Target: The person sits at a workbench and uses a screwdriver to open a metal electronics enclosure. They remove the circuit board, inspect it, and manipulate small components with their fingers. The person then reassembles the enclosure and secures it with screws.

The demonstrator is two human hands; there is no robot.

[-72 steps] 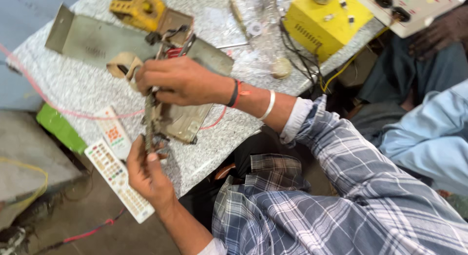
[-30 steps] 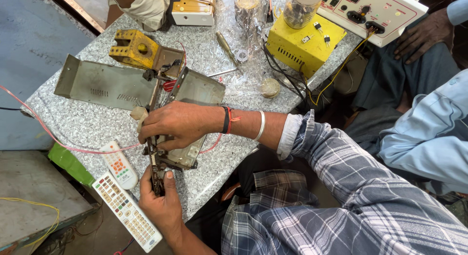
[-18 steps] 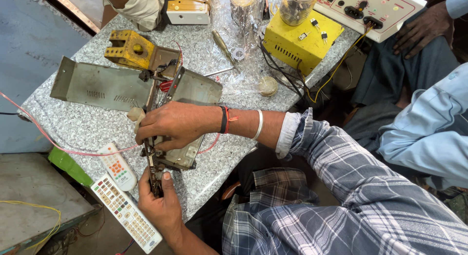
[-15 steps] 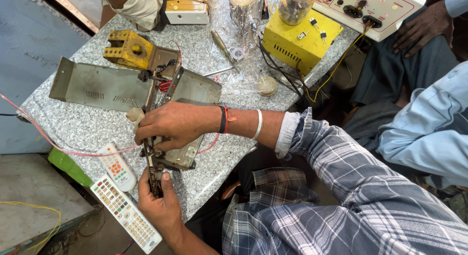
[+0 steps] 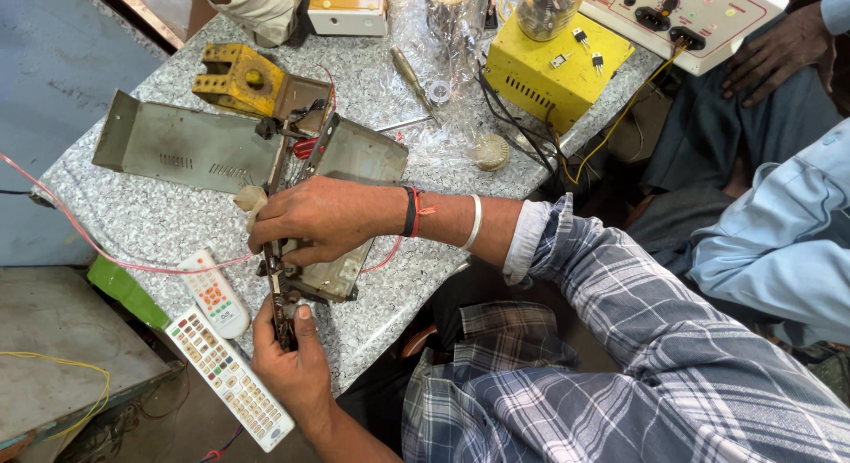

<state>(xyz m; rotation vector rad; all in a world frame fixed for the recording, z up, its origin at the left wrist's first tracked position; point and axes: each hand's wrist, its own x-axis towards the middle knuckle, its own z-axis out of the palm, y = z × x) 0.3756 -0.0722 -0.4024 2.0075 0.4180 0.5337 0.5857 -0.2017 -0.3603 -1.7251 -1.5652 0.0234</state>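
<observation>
The step in hand looks like dismantling or refitting a small metal chassis (image 5: 341, 211) that lies near the centre of the frame, at the near edge of a speckled stone table (image 5: 159, 224). The right hand (image 5: 319, 219) lies palm-down across the chassis, fingers curled over its left edge, pinning it flat. The left hand (image 5: 292, 366) comes up from the lower part of the frame, closed around a dark narrow strip (image 5: 282, 308) that runs along that same edge, thumb pressed on top. The next move probably calls for a steady pull or lever on the strip while the right hand keeps the box from sliding. Two remote controls (image 5: 221, 348) lie just left of the left hand, and a pink wire (image 5: 115, 259) trails across the table.
</observation>
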